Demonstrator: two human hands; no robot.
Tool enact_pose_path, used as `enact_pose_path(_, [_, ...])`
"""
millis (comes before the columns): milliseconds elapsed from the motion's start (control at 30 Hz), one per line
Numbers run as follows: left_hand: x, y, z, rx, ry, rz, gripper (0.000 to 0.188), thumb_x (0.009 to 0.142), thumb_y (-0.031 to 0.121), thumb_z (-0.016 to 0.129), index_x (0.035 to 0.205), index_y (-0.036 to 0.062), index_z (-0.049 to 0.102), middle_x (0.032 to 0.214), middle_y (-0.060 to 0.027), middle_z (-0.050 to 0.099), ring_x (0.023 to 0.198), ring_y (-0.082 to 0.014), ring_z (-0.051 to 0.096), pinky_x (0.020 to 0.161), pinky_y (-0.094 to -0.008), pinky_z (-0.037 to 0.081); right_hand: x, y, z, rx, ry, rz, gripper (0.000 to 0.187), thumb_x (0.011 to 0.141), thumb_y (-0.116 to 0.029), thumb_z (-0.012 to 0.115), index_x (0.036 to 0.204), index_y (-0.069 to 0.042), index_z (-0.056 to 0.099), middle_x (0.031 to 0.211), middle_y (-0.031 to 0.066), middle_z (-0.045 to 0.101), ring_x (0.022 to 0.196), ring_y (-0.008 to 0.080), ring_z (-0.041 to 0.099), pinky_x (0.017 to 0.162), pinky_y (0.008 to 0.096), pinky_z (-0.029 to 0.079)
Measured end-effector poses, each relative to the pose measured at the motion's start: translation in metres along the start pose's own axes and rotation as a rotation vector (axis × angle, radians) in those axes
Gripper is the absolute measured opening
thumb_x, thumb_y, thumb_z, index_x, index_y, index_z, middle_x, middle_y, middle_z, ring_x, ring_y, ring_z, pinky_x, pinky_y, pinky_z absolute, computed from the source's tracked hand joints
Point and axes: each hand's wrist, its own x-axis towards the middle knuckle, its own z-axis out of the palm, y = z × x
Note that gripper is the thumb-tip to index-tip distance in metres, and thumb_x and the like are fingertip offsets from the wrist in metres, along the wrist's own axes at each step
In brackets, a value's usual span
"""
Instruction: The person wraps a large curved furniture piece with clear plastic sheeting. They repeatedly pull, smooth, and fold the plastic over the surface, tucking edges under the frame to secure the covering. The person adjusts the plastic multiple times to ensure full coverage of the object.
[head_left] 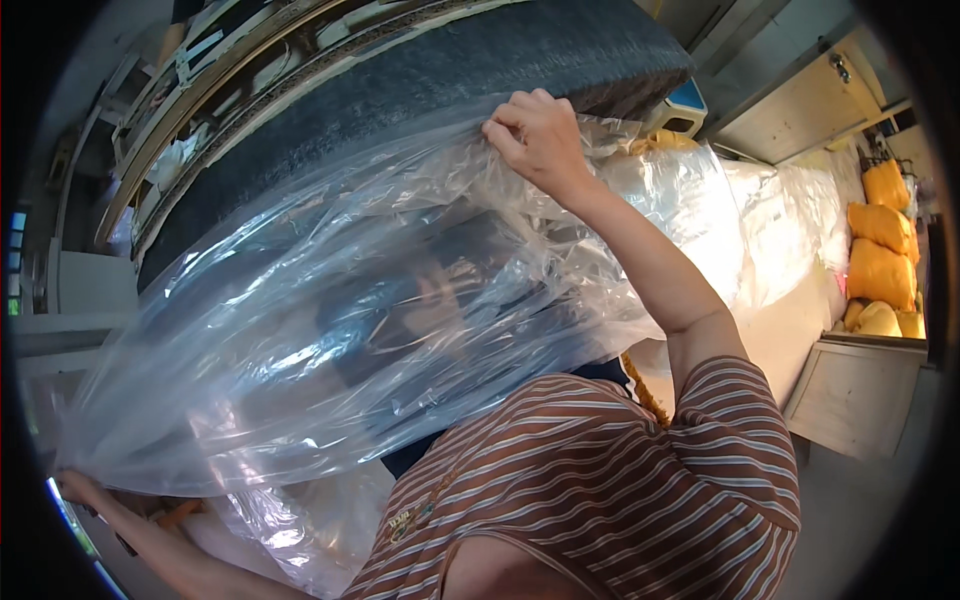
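Note:
A large clear plastic sheet point(330, 330) stretches across in front of me, wrinkled and shiny. My right hand point(540, 135) is closed in a pinch on its far edge, beside a long dark fabric-covered block. At the far left, my left hand point(78, 487) is closed on the sheet's gathered corner, with my arm reaching out wide. Between the hands the plastic hangs in long folds over my lap. Toward the right it bunches up and runs under my right forearm.
The dark block point(420, 80) lies along the far side, by a wooden-edged frame point(170, 130). Behind the block's right end stands a stool with a blue top point(688, 95). More crumpled plastic point(790, 230) lies at the right, near yellow bundles point(882, 240) and a pale cabinet point(855, 395).

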Motion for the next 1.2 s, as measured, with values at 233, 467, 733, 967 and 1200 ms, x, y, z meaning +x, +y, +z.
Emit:
enact_pose_path(233, [-0.001, -0.094, -0.049, 0.044, -0.175, 0.058, 0.043, 0.091, 0.032, 0.049, 0.100, -0.0079, 0.062, 0.094, -0.0190, 0.065, 0.086, -0.0311, 0.061, 0.081, -0.0390, 0.046, 0.023, 0.011, -0.002, 0.004, -0.137, 0.039, 0.023, 0.081, -0.027, 0.065, 0.068, -0.008, 0.064, 0.065, 0.0021, 0.056, 0.070, 0.0222, 0.052, 0.066, 0.0367, 0.035])
enact_pose_path(467, [-0.134, -0.079, -0.038, -0.322, -0.440, -0.124, 0.031, 0.095, 0.024, 0.053, 0.112, -0.0015, 0.057, 0.106, -0.0089, 0.059, 0.095, -0.0189, 0.056, 0.082, -0.0313, 0.046, 0.029, 0.018, -0.014, 0.026, -0.173, 0.112, 0.019, 0.081, -0.025, 0.066, 0.078, -0.006, 0.063, 0.069, 0.0028, 0.055, 0.069, 0.0191, 0.053, 0.064, 0.0352, 0.039])
enact_pose_path(733, [-0.152, -0.052, 0.043, -0.687, -0.646, -0.299, 0.029, 0.093, 0.019, 0.054, 0.116, 0.0021, 0.060, 0.112, -0.0078, 0.059, 0.100, -0.0182, 0.057, 0.087, -0.0301, 0.045, 0.115, 0.074, -0.056, 0.437, 0.016, 0.275, 0.019, 0.090, -0.024, 0.060, 0.095, -0.007, 0.067, 0.091, 0.0022, 0.064, 0.085, 0.0131, 0.057, 0.078, 0.0285, 0.046])
enact_pose_path(967, [-0.287, 0.196, 0.169, -0.375, -0.335, 0.102, 0.037, 0.095, 0.030, 0.039, 0.089, -0.0029, 0.056, 0.087, -0.0214, 0.059, 0.084, -0.0347, 0.057, 0.076, -0.0457, 0.042, 0.233, 0.184, -0.103, -0.375, 0.404, 0.177, 0.032, 0.094, -0.030, 0.050, 0.109, -0.003, 0.058, 0.103, 0.0186, 0.064, 0.095, 0.0374, 0.061, 0.080, 0.0425, 0.047])
enact_pose_path(1200, [-0.339, 0.219, 0.246, -0.562, -0.420, -0.162, 0.023, 0.088, 0.026, 0.056, 0.093, 0.0054, 0.064, 0.082, -0.0098, 0.066, 0.080, -0.0212, 0.063, 0.075, -0.0327, 0.048, 0.144, 0.302, 0.018, 0.063, 0.215, 0.303, 0.027, 0.094, -0.024, 0.057, 0.105, 0.000, 0.061, 0.096, 0.0097, 0.065, 0.088, 0.0174, 0.059, 0.082, 0.0288, 0.045])
